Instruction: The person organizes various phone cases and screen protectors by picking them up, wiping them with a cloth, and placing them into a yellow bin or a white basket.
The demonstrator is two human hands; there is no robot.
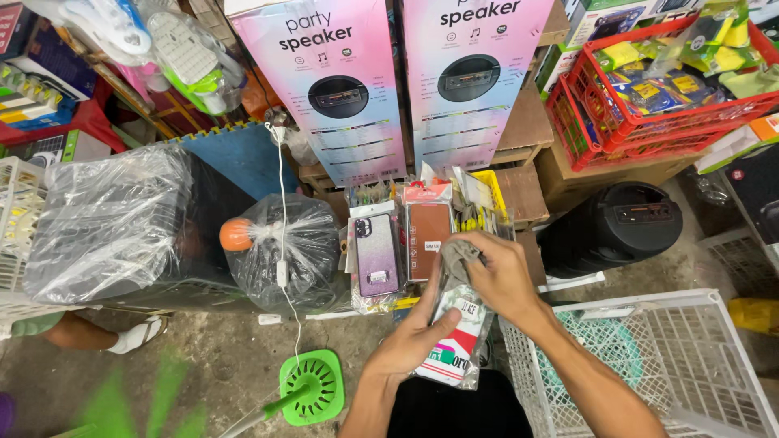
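Observation:
My left hand [418, 341] holds a flat clear-plastic packet [453, 357] with a white, red and green card inside, gripping it from below. My right hand [501, 277] presses a crumpled grey cloth [459, 258] against the top of that packet. Just beyond the hands stands a row of packaged phone cases: a purple glittery one [376, 255], a brown one [428, 235] and yellow-backed packets [480, 203].
A white plastic crate [690, 357] sits at the right. A black round speaker [613, 227] stands behind it. Plastic-wrapped black items [114, 223] and a bagged object [284, 251] are at left. Two tall pink speaker boxes [341, 89] and red baskets [649, 89] stand behind. A green fan base [312, 388] and someone's foot in a white sandal [134, 337] are on the floor.

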